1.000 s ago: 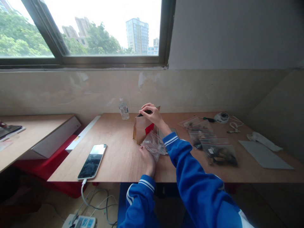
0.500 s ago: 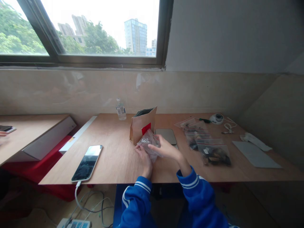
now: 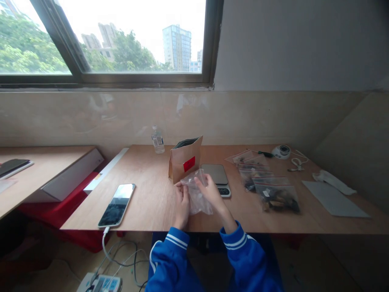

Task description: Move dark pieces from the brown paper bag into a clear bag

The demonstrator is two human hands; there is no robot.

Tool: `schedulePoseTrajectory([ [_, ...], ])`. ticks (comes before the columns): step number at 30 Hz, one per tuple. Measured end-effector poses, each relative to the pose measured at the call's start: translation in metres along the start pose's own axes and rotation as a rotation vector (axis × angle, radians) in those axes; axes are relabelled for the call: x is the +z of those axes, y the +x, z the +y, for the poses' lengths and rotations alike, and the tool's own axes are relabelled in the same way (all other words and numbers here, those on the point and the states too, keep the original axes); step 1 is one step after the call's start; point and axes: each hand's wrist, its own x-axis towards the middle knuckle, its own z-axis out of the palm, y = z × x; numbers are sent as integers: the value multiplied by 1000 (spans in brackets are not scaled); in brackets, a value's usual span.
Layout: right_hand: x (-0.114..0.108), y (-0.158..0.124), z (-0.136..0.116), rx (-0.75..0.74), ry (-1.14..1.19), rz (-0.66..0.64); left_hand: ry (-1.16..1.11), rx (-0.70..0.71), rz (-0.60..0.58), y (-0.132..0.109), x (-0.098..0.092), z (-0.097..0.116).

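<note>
At the near edge of the table (image 3: 146,202), I hold a clear plastic bag (image 3: 199,196) between both hands, lifted just off the wood so its mouth faces me. My left hand (image 3: 181,202) pinches one side, fingers closed on the film; my right hand (image 3: 209,191) grips the other the same way. Just behind stands an open brown paper pouch (image 3: 185,160), beside a small scale (image 3: 216,175). Filled zip bags (image 3: 275,194) lie to the right, a phone (image 3: 117,199) charging on the left.
</note>
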Motion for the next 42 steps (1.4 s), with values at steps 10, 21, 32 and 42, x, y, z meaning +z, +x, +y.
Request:
schedulePoseTrajectory([
  [10,4,-7,8,-135,-10,-85,188,-228,-208,23,-11,31],
  [21,14,-14,9,-105,181,19,273,131,-163,22,-12,37],
  [32,14,-14,12,-39,186,159,225,-5,-260,14,-19,34],
  [42,0,-14,13,104,216,176,246,8,-254,18,-28,31],
])
